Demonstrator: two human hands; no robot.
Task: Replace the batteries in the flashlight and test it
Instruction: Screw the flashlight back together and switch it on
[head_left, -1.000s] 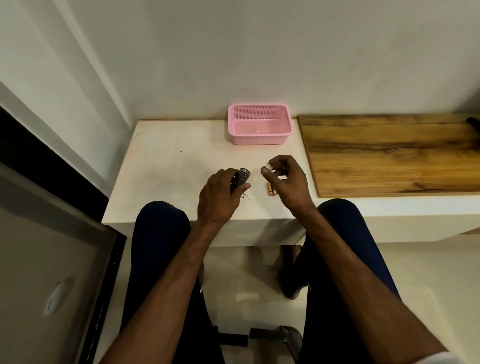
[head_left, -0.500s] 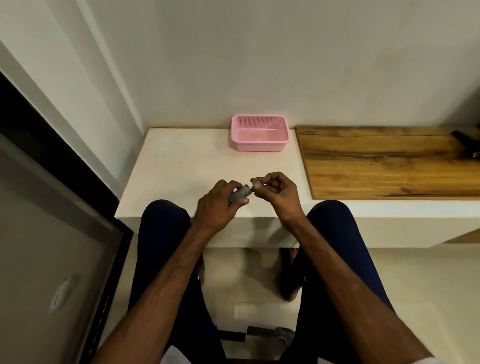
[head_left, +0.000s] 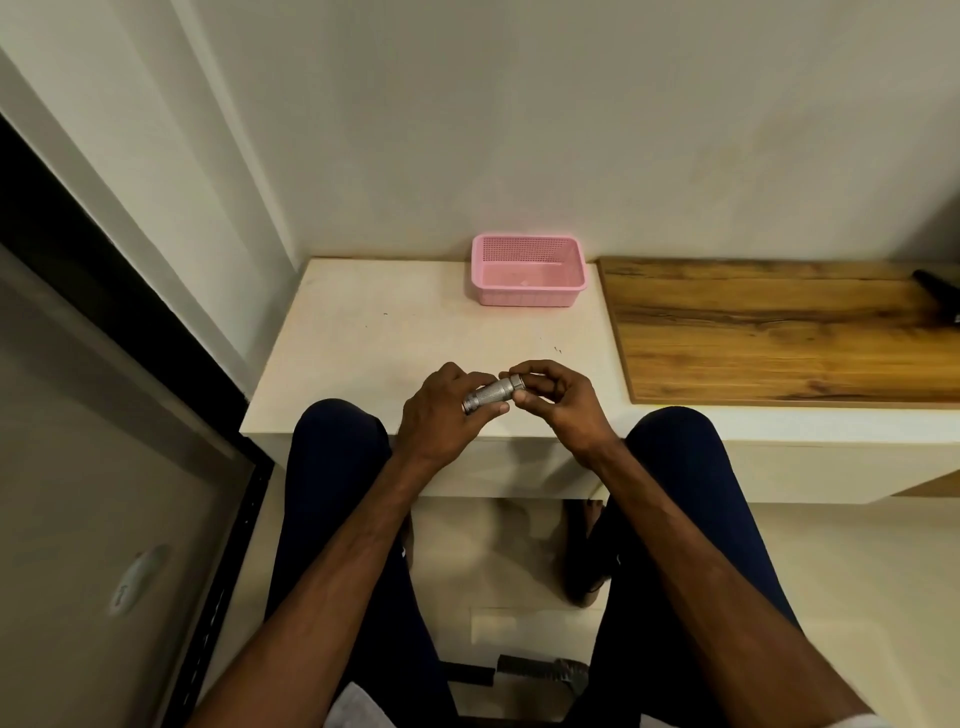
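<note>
Flashlight (head_left: 492, 396) held over white table's (head_left: 363, 343) front edge; left hand (head_left: 441, 415) grips body, right hand (head_left: 558, 397) pinches its end. Pink basket (head_left: 529, 296) well apart at back.

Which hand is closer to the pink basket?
Right. The right hand lies almost straight in front of the pink basket; the left hand is off to its left, slightly farther.

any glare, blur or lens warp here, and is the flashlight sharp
Head view: no glare, soft even light; wide-angle stretch splays the wall lines at left; flashlight sharp enough to show its knurling; shadow under the table.
</note>
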